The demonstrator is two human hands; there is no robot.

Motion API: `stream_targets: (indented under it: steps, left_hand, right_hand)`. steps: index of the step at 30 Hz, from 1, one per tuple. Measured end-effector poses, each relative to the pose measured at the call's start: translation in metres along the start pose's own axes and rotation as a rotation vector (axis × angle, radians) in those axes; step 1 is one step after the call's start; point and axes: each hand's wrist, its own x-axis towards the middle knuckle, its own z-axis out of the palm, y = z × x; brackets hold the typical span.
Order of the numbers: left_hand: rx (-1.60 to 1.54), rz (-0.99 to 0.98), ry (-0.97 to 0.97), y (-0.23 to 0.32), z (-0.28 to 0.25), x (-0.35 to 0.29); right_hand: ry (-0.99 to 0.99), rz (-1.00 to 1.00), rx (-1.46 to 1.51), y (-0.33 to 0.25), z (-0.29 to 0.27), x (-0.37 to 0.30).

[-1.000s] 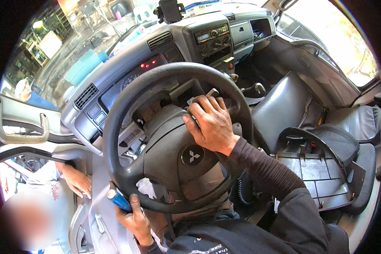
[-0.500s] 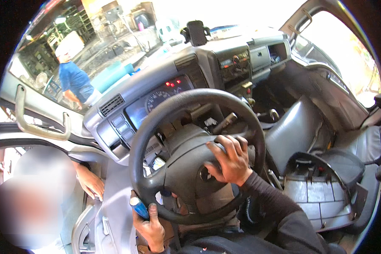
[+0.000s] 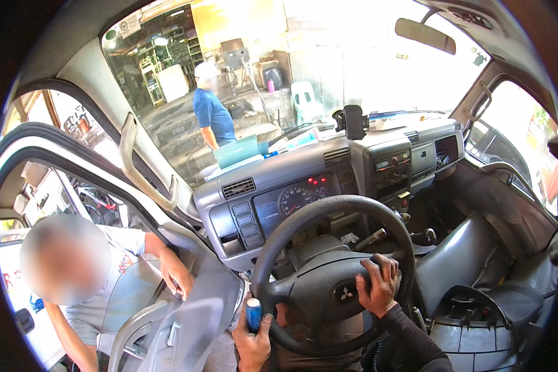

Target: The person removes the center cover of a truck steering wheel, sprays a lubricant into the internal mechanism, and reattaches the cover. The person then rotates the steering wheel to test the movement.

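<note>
My left hand (image 3: 252, 346) is closed around a blue handle with a pale round end (image 3: 253, 315), much like a screwdriver's handle. The rest of that tool is hidden in my grip. It stands upright beside the lower left of the black steering wheel (image 3: 273, 248). My right hand (image 3: 378, 291) rests on the right side of the wheel's centre pad (image 3: 316, 285), fingers apart and slightly bent, holding nothing. Behind the wheel, the instrument cluster (image 3: 294, 201) shows several red lights. A stalk lever (image 3: 372, 240) sticks out right of the column.
An open door (image 3: 208, 297) is at my left, where a person (image 3: 127, 254) leans with one hand on it. Another person in blue (image 3: 214, 115) stands beyond the windshield. A phone holder (image 3: 354, 122) sits on the dashboard; a grey seat (image 3: 462, 248) is at right.
My view has tipped up and swung left, bringing in more of the door and windshield. My right hand stays on the wheel's centre; my left still grips the blue handle, now more upright.
</note>
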Motion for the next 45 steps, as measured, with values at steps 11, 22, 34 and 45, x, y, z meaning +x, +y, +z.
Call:
stream_targets:
  steps: [11,22,34,45]
  left_hand:
    - [0.036,-0.063,-0.026,0.019,-0.002,-0.003]
    - [0.083,-0.090,-0.070,0.017,-0.007,-0.012]
    - [0.099,-0.156,-0.063,0.021,-0.005,-0.011]
    - [0.112,-0.098,0.038,0.000,0.001,-0.017]
  right_hand:
    - [-0.101,1.055,0.753,-0.004,-0.016,-0.050]
    - [-0.207,1.238,1.155,0.007,-0.029,0.000]
    - [-0.196,1.257,1.162,0.003,-0.028,0.009]
    - [-0.257,1.258,1.070,0.005,-0.028,0.007]
